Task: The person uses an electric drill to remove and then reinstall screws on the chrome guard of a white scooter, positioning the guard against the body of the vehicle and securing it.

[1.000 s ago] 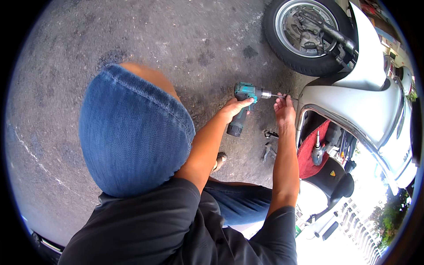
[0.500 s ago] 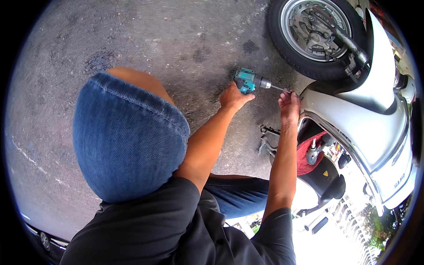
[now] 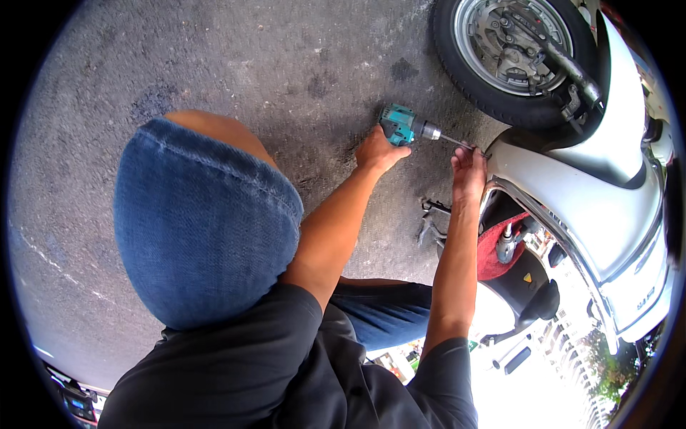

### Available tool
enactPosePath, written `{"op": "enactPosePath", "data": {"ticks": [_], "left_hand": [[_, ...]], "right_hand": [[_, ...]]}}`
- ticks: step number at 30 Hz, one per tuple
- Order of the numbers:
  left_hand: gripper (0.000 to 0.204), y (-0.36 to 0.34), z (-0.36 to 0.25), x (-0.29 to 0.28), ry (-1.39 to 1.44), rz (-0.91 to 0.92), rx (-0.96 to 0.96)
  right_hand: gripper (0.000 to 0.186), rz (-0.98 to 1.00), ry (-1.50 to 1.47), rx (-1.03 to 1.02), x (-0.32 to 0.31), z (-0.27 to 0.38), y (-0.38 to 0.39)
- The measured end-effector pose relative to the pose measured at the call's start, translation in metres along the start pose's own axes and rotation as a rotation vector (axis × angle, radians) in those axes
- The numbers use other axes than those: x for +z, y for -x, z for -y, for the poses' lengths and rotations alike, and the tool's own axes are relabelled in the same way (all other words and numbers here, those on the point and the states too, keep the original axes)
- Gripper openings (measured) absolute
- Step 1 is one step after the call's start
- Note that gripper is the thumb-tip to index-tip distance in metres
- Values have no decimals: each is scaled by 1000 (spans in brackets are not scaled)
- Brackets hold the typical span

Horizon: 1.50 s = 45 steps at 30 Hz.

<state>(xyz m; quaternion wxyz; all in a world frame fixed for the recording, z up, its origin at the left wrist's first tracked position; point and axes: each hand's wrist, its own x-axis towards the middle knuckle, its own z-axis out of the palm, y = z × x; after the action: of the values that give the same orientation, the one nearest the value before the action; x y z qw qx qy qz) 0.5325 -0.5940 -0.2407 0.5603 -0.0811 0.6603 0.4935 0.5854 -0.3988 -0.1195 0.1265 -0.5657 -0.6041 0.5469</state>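
Note:
My left hand [image 3: 380, 151] is wrapped round the grip of a teal and black cordless drill [image 3: 397, 123]. A long thin bit [image 3: 454, 141] runs from its silver chuck toward the scooter. My right hand [image 3: 469, 175] pinches the bit near its far end, fingers closed beside the edge of the pale scooter's front panel [image 3: 564, 171]. The very tip, and whatever it meets, is hidden by the fingers and too small to make out.
The scooter's front wheel [image 3: 514, 50] with black tyre is at the upper right. Another power tool [image 3: 506, 247] lies on the red mat [image 3: 493, 252] of the footboard. A black stand [image 3: 432, 218] sticks out near my right forearm. My denim-covered knee [image 3: 207, 222] is at left, over grey asphalt [image 3: 286, 57].
The whole view has shifted slightly. The drill and both hands keep almost the same place and the same hold, with the bit still reaching to the panel edge.

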Motion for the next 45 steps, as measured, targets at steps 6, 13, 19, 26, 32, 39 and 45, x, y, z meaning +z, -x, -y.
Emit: {"op": "enactPosePath", "data": {"ticks": [6,13,19,26,32,39,45], "left_hand": [[86,-2,-2,2,-19,-5,-19],[86,2,3,7,26,2,-34],[88,4,6,7,46,26,-38],[86,3,4,9,45,-10,-20],[82,-7,0,7,3,-102,16],[82,-7,2,14,-17,-131,28],[77,-6,9,20,54,-125,-9]], "right_hand": [[20,29,-10,-9,3,2,0],[20,32,9,31,-2,1,-6],[20,39,38,26,-4,-2,-10],[22,31,18,35,-7,-3,-11],[18,112,-105,31,-5,-4,-11],[17,55,-176,47,-3,-5,-13],[18,50,-176,44,-2,-7,-11]]}}
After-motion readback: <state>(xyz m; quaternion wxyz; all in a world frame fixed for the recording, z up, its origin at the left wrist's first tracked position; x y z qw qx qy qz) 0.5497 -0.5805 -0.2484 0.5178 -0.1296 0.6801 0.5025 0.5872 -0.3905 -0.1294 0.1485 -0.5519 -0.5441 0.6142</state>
